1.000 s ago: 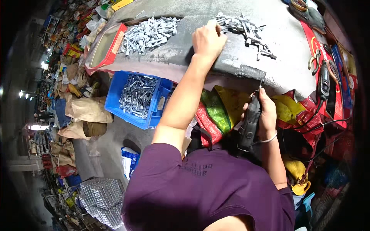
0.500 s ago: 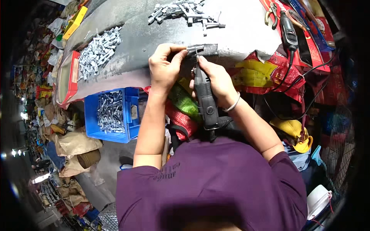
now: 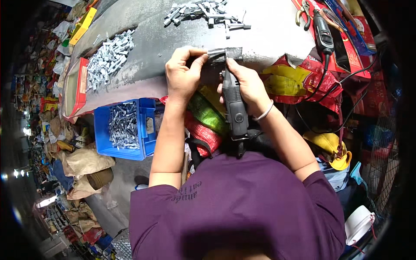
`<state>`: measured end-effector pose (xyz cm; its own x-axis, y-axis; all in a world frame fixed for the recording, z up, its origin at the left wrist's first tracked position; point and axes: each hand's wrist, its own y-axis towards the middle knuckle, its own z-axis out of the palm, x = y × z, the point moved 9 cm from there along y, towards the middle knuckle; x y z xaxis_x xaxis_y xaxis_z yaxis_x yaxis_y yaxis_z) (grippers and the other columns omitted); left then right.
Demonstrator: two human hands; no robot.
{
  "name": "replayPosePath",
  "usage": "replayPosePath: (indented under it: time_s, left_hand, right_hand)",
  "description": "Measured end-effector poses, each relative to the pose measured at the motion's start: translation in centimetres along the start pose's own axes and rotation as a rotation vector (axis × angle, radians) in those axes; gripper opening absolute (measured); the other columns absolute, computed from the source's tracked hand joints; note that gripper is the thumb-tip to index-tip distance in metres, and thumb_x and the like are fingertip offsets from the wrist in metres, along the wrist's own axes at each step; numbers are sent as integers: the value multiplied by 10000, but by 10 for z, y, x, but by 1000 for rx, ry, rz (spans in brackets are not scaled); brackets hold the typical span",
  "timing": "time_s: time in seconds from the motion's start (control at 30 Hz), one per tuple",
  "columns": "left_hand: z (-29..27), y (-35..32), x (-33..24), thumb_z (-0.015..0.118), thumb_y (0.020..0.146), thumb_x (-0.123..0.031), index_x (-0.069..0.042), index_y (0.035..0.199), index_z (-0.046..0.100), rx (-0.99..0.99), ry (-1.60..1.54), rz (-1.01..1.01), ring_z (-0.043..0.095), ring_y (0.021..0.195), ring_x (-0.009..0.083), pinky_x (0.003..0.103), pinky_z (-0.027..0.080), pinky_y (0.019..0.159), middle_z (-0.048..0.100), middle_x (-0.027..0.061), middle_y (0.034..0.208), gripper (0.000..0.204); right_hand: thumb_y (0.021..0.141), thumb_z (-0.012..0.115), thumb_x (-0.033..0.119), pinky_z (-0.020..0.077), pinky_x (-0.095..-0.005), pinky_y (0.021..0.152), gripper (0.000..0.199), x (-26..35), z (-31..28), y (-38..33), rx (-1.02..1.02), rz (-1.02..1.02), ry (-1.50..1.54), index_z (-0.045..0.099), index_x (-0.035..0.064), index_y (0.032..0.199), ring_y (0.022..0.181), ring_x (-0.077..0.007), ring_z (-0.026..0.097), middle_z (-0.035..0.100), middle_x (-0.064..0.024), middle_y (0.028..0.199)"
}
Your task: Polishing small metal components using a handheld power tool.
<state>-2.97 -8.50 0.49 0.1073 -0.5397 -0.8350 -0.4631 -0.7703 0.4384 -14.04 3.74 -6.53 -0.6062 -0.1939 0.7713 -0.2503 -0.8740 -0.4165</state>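
Between its thumb and forefinger, my left hand [image 3: 183, 73] pinches a small grey metal part [image 3: 215, 52] at the table's near edge. My right hand [image 3: 250, 86] is wrapped round a black rotary tool [image 3: 236, 110], whose narrow front end points away from me. The tool's tip is close to the right end of the part; whether they touch I cannot make out. A dark block-like patch [image 3: 235, 53] lies just behind the tip. Farther back on the grey-covered table [image 3: 151, 56] is a loose heap of similar metal parts [image 3: 197, 11].
Another heap of parts [image 3: 108, 58] lies at the table's left, beside a red-edged tray [image 3: 80, 89]. Below hangs a blue bin [image 3: 145, 130] with more parts. A second rotary tool [image 3: 323, 32], its cord trailing, and pliers [image 3: 305, 15] lie at right. A yellow cap [image 3: 333, 149] sits lower right.
The rotary tool and my right hand have shifted slightly right, the tip now nearer the part's right end. My left hand keeps its pinch on the part, almost unmoved.
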Motion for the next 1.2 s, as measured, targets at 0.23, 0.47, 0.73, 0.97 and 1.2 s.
replayPosePath:
  time_s: [0.23,0.47,0.73,0.97,1.2]
  left_hand:
    - [-3,-8,-3,756,764,64,-33,932,771,-39,-23,120,664,818,173,285,537,775,731,62,907,195]
    - [-1,-10,-10,725,750,150,-20,974,778,-31,25,292,683,902,164,256,543,830,743,86,1023,286]
    - [0,-11,-9,714,747,159,-17,975,780,-22,10,276,686,911,171,257,548,821,742,92,1031,295]
    - [-9,-1,-9,730,735,124,-26,953,773,-46,59,241,679,876,184,272,543,816,740,82,992,267]
    - [-132,37,-33,726,801,-26,-55,1045,718,-893,601,417,630,976,247,376,493,912,703,77,995,246]
  right_hand:
    - [1040,534,447,478,-297,424,460,5,6,-13,69,-62,-68,605,21,883,460,-207,608,664,-127,646]
    - [1043,534,442,480,-297,428,453,-7,20,-8,98,100,71,609,22,891,461,-207,607,665,-127,649]
    - [1045,530,437,479,-298,426,449,-14,26,1,99,116,105,610,23,893,456,-207,603,664,-128,651]
    - [1044,532,452,465,-288,429,442,1,0,-7,25,25,-7,609,39,905,452,-195,593,668,-114,659]
    - [1043,537,454,463,-282,431,424,-2,-10,-20,31,21,2,609,53,928,448,-183,581,669,-105,664]
